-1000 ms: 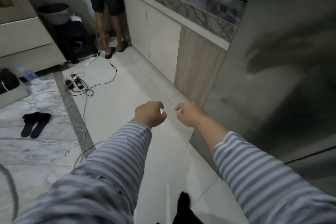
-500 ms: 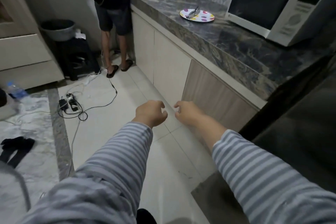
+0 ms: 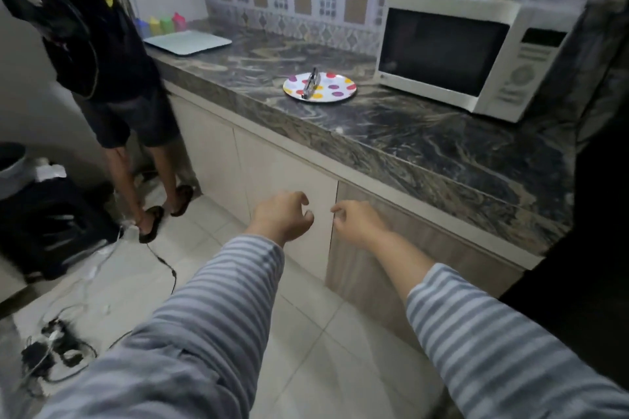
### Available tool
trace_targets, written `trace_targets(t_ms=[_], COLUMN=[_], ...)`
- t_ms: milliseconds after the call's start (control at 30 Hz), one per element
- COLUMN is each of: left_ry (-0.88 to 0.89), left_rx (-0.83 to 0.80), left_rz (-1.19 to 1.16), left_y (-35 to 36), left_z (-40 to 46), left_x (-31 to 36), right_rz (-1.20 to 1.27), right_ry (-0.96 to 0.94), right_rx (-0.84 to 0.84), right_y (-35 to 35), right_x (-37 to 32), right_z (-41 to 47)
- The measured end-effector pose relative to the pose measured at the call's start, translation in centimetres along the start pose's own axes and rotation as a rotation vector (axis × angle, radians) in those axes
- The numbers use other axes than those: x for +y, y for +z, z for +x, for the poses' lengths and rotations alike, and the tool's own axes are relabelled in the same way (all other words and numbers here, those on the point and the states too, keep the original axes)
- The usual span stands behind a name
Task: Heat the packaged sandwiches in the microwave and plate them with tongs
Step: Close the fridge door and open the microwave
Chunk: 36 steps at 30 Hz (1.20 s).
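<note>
One white microwave (image 3: 476, 51), door closed, sits on the counter (image 3: 425, 139) at upper right; tongs (image 3: 311, 83) lie on a spotted plate (image 3: 335, 88) left of it. Low at centre, left hand (image 3: 280, 216) and right hand (image 3: 357, 221) hover, fingers loosely curled, holding nothing.

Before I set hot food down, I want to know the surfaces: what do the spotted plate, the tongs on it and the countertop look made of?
The plate: glossy white with coloured spots, likely melamine or glazed ceramic. The tongs: shiny grey, probably metal. The countertop: dark veined, polished stone, marble or granite by its swirls.
</note>
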<state>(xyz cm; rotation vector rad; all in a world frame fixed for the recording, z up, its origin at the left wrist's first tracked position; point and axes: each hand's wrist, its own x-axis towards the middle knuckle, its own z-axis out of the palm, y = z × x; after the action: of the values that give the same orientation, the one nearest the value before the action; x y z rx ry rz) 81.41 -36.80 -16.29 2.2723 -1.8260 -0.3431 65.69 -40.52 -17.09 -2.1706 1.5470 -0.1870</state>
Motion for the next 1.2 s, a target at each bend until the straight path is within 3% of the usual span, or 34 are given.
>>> trace_targets(t_ms=[200, 500, 767, 1000, 1200], left_ry=[0.165, 0.384, 0.559, 0.811, 0.990], left_rx=[-0.017, 0.050, 0.108, 0.025, 0.052], left_rz=[0.005, -0.009, -0.278, -0.410, -0.520], left_y=[-2.8, -6.3, -9.8, -8.4, -5.2], left_z=[10.8, 25.0, 34.5, 41.3, 42.8], left_x=[2.4, 11.5, 21.7, 30.6, 35.8], right_rz=[-0.032, -0.129, -0.227, -0.267, -0.342], right_ry=[0.093, 0.184, 0.315, 0.472, 0.474], right_rx=[0.149, 0.298, 0.479, 0.683, 0.769], right_y=[-5.7, -16.5, -26.4, -33.0, -35.7], right_x=[0.5, 6.1, 11.7, 16.8, 20.2], right_z=[7.4, 17.8, 22.7, 24.2, 24.3])
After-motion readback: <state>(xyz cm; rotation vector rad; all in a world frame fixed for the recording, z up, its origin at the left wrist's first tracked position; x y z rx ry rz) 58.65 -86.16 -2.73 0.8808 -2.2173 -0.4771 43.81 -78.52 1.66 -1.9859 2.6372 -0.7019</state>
